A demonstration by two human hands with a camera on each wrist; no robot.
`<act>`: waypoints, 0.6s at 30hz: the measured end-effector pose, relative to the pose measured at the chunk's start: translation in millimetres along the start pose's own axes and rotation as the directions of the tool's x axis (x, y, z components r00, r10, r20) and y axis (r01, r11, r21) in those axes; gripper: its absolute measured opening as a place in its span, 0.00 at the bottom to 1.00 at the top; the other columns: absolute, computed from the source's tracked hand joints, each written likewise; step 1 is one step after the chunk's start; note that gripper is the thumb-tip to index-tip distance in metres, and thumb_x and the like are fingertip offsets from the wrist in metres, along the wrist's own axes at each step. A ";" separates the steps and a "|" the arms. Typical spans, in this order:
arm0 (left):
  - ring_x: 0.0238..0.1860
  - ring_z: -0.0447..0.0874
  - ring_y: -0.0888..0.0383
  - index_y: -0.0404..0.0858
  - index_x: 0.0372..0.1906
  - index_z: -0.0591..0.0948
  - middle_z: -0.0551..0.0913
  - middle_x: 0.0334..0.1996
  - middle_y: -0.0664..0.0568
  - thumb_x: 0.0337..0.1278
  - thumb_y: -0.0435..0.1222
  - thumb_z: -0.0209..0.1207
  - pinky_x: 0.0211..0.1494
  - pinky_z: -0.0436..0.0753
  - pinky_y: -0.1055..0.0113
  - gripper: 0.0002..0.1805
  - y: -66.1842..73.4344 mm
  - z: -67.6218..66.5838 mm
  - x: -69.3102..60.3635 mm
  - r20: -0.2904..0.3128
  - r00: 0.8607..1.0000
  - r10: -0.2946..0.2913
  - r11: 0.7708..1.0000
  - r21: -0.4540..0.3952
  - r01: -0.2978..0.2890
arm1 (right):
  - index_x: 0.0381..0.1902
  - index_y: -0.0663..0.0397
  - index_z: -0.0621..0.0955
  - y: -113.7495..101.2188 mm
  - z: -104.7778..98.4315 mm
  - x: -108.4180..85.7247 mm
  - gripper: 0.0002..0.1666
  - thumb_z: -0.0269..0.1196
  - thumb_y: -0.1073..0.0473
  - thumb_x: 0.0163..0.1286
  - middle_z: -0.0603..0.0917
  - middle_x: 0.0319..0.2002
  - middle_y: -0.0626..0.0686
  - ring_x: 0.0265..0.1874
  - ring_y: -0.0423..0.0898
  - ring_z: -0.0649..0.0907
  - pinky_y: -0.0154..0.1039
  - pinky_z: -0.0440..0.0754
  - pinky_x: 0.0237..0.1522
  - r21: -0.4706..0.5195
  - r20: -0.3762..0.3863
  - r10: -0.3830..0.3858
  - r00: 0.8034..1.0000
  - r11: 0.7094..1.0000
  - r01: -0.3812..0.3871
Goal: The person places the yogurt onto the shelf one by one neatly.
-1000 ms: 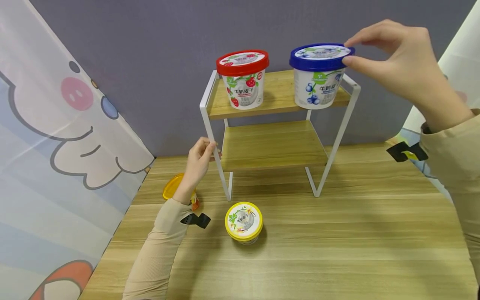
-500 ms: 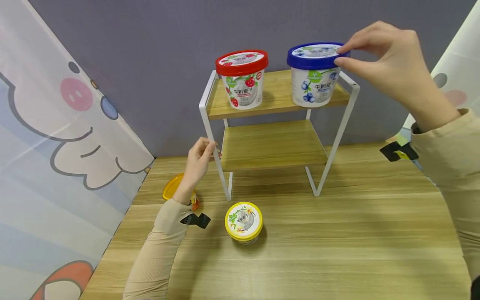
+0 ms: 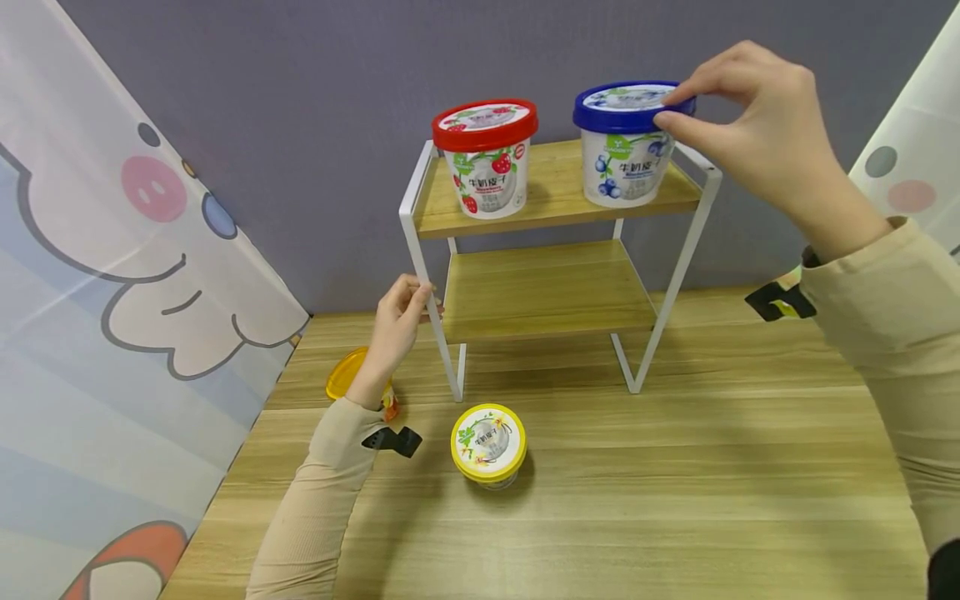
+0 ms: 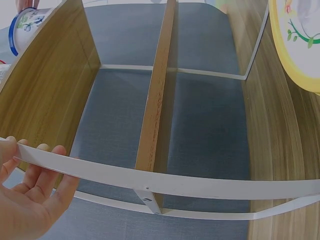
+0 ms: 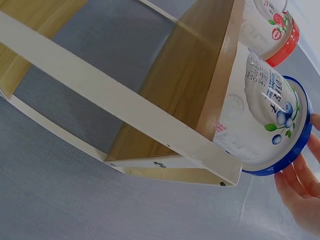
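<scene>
Pinching blue lid [image 3: 618,121], right hand [image 3: 772,125] partly hides it.

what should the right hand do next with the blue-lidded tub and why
Probably settle the blue-lidded tub flat on the upper shelf: the right hand pinches its lid over that shelf, beside the red-lidded tub, and the left hand holds the white frame.

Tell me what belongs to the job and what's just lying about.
Probably in the job:
right hand, pinching blue-lidded tub
left hand, holding rack

Untouched, seemingly just lying about:
red-lidded tub
yellow-lidded tub
orange-lidded container, partly hidden
</scene>
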State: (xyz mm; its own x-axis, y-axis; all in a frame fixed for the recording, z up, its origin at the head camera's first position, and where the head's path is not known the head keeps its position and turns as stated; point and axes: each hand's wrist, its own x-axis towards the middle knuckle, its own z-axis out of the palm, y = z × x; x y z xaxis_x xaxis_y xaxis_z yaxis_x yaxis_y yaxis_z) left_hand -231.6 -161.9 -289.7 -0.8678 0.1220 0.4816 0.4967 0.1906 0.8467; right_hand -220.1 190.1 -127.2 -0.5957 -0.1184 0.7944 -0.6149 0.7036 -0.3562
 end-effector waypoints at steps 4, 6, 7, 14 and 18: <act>0.28 0.80 0.66 0.24 0.38 0.69 0.76 0.27 0.52 0.64 0.34 0.44 0.37 0.82 0.61 0.13 0.4 -0.2 -0.1 0.003 1.000 0.003 1.000 0.004 -0.003 | 0.35 0.69 0.81 0.0 1.4 1.2 0.15 0.65 0.60 0.54 0.69 0.30 0.30 0.38 0.28 0.70 0.22 0.69 0.48 -0.005 -0.002 0.015 1.000 1.000 -0.015; 0.28 0.80 0.66 0.24 0.38 0.69 0.76 0.27 0.52 0.64 0.34 0.44 0.37 0.82 0.61 0.14 0.5 -0.2 -0.1 0.002 1.000 0.002 1.000 0.007 -0.002 | 0.35 0.69 0.81 0.0 1.9 1.6 0.15 0.64 0.60 0.55 0.69 0.30 0.30 0.38 0.28 0.70 0.23 0.69 0.49 -0.005 0.001 0.023 1.000 1.000 -0.023; 0.28 0.80 0.66 0.24 0.38 0.69 0.76 0.27 0.52 0.64 0.34 0.44 0.37 0.82 0.60 0.14 0.6 -0.1 -0.2 0.002 1.000 0.002 1.000 0.008 -0.002 | 0.35 0.69 0.81 0.0 2.1 1.8 0.16 0.64 0.60 0.55 0.69 0.30 0.30 0.38 0.27 0.70 0.23 0.69 0.48 -0.006 0.001 0.026 1.000 1.000 -0.026; 0.28 0.80 0.65 0.24 0.39 0.69 0.75 0.28 0.51 0.64 0.34 0.44 0.38 0.81 0.56 0.14 0.2 -0.3 0.2 0.007 1.000 -0.008 1.000 0.000 0.008 | 0.35 0.69 0.81 0.9 4.0 2.6 0.16 0.64 0.60 0.55 0.68 0.29 0.29 0.38 0.26 0.69 0.22 0.68 0.47 -0.011 -0.008 0.032 0.999 0.999 -0.032; 0.28 0.80 0.65 0.24 0.39 0.69 0.75 0.27 0.51 0.64 0.34 0.44 0.38 0.81 0.55 0.14 -0.1 -0.5 0.3 0.006 1.000 -0.008 1.000 -0.007 0.008 | 0.35 0.69 0.81 2.0 4.9 3.6 0.16 0.64 0.59 0.55 0.68 0.29 0.29 0.38 0.26 0.69 0.22 0.67 0.45 -0.014 -0.012 0.036 0.999 0.999 -0.036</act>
State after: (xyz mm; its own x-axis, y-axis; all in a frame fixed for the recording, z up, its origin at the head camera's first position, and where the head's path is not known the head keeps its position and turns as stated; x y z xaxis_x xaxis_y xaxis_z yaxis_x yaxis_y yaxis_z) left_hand -231.8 -162.4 -289.5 -0.8719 0.1263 0.4731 0.4893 0.1850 0.8523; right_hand -226.0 187.7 -127.4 -0.6112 -0.0852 0.7869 -0.5860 0.7170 -0.3775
